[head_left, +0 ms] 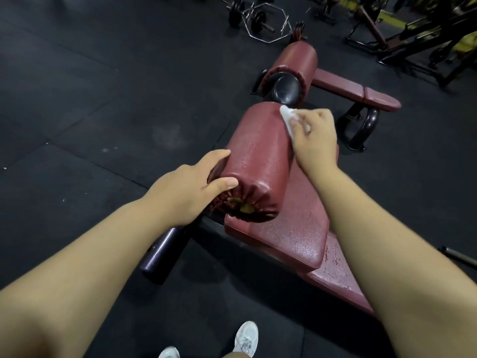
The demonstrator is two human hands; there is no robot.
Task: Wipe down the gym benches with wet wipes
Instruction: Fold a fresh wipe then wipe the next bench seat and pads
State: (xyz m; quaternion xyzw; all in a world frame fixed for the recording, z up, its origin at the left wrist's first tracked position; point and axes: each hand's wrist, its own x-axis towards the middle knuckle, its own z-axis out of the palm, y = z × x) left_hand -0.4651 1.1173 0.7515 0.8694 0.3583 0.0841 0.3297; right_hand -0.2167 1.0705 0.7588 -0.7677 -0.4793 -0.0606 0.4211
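Sitting at the 1 o'clock edge of the roll (pixel 258 156), the wipe (pixel 287 116) is being pinched by the curled fingers of the right hand (pixel 316 135). The left hand (pixel 191 187) is gripping the roll's 7 o'clock end. The roll is lying over the bench (pixel 291 236).

Dim gym, dark floor (pixel 77 104); soft sheen on bench pad (pixel 304 244); wide-angle warp, forearms blurry nr edges.

Reaches forward with both bare forearms. Clasps roll (pixel 258 156) end in left hand (pixel 191 184), thumb on top. Pinches wipe (pixel 287 115) in curled right hand (pixel 315 136), ahead of left, knuckles up.
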